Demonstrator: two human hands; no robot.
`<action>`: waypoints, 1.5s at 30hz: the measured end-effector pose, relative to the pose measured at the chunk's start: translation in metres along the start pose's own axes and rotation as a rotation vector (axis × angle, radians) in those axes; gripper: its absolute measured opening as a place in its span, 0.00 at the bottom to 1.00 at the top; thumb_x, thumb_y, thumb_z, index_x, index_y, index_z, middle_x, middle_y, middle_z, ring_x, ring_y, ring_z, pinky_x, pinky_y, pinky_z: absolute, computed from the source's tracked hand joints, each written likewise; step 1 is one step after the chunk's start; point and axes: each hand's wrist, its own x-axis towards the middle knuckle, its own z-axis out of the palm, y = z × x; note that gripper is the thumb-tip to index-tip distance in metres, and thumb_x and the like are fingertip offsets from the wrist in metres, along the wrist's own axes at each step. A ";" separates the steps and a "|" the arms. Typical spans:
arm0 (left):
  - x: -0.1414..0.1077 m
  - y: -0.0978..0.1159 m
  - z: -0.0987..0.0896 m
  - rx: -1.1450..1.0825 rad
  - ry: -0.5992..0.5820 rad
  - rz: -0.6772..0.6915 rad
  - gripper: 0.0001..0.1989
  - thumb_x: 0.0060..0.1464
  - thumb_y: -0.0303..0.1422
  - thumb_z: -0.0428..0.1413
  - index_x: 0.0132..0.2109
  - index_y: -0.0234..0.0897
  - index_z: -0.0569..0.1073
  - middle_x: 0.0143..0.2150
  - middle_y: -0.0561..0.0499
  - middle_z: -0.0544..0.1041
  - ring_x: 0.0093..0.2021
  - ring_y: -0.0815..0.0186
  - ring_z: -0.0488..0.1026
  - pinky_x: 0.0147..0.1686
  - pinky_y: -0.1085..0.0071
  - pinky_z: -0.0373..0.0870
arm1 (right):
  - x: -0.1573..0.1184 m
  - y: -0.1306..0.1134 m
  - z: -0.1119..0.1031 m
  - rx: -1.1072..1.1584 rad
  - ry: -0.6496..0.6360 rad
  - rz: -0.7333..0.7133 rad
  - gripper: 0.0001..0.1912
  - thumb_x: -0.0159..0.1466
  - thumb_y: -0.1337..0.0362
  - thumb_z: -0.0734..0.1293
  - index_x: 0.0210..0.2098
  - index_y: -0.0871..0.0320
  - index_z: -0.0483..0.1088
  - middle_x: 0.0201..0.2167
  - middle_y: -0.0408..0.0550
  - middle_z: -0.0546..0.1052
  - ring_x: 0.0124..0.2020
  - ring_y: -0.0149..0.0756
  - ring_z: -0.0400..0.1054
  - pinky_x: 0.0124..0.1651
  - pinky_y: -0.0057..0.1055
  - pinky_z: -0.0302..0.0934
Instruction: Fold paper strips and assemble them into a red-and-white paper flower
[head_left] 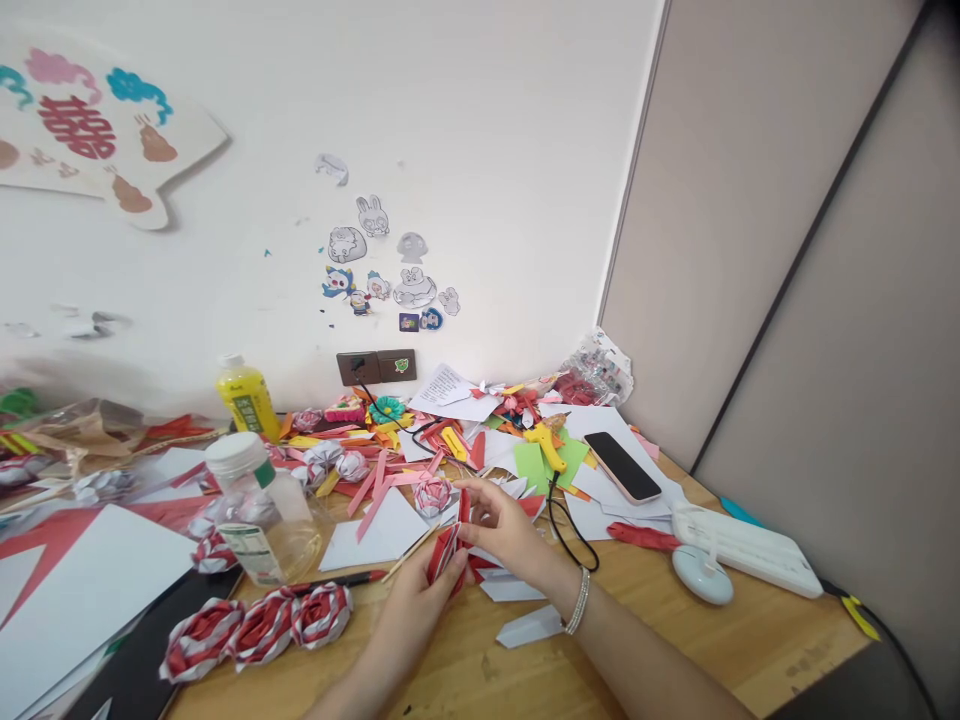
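Between my hands, above the front part of the wooden table, is a folded piece of red-and-white paper. My left hand grips it from below, thumb on top. My right hand pinches its upper end, with a beaded bracelet on the wrist. Just behind the fingers lies a pink-and-white paper rose. A thin wooden stick rests left of the held paper. Folded white paper pieces lie under and beside my right wrist. Three red-and-white paper roses sit in a row to the left.
A clear jar and a yellow drink bottle stand left. Paper scraps cover the table's back. To the right are a yellow glue gun with a black cord, a phone, a white power strip and a rounded white device.
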 end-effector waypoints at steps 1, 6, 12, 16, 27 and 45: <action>0.000 0.000 -0.001 0.013 -0.017 0.003 0.18 0.44 0.47 0.54 0.21 0.37 0.65 0.18 0.57 0.64 0.21 0.69 0.59 0.25 0.74 0.58 | 0.000 -0.002 -0.001 0.012 -0.020 0.003 0.23 0.53 0.63 0.69 0.49 0.53 0.64 0.42 0.47 0.71 0.43 0.37 0.65 0.43 0.31 0.60; 0.001 -0.001 -0.004 0.056 -0.118 -0.021 0.18 0.48 0.47 0.50 0.24 0.36 0.66 0.17 0.58 0.62 0.19 0.70 0.57 0.23 0.74 0.57 | 0.000 -0.009 -0.002 0.055 -0.039 0.046 0.25 0.51 0.63 0.70 0.48 0.53 0.64 0.41 0.47 0.72 0.43 0.38 0.66 0.43 0.33 0.61; 0.005 0.002 -0.006 0.034 -0.042 0.027 0.15 0.47 0.43 0.53 0.35 0.35 0.72 0.33 0.51 0.76 0.38 0.61 0.69 0.39 0.71 0.63 | 0.000 -0.013 -0.002 0.099 0.004 0.040 0.20 0.56 0.66 0.65 0.48 0.53 0.65 0.27 0.41 0.72 0.32 0.33 0.68 0.37 0.30 0.62; 0.011 0.000 -0.013 0.075 0.105 -0.025 0.19 0.43 0.48 0.54 0.28 0.35 0.71 0.23 0.53 0.72 0.27 0.64 0.67 0.29 0.72 0.63 | 0.006 -0.010 -0.018 0.008 0.242 0.003 0.19 0.56 0.64 0.63 0.48 0.56 0.64 0.27 0.42 0.72 0.29 0.32 0.67 0.33 0.29 0.62; 0.017 -0.007 -0.017 -0.005 0.161 -0.117 0.26 0.36 0.57 0.52 0.24 0.35 0.67 0.12 0.62 0.56 0.14 0.75 0.51 0.16 0.76 0.46 | 0.007 -0.002 -0.037 -0.975 0.097 -0.281 0.06 0.57 0.70 0.65 0.35 0.56 0.70 0.36 0.47 0.71 0.42 0.38 0.62 0.45 0.35 0.57; 0.014 -0.002 -0.016 0.020 0.174 -0.112 0.25 0.37 0.56 0.52 0.24 0.35 0.67 0.12 0.63 0.54 0.15 0.74 0.51 0.17 0.76 0.47 | -0.001 -0.012 -0.012 -0.741 0.031 -0.375 0.04 0.57 0.72 0.65 0.28 0.57 0.67 0.37 0.45 0.72 0.41 0.34 0.62 0.44 0.31 0.57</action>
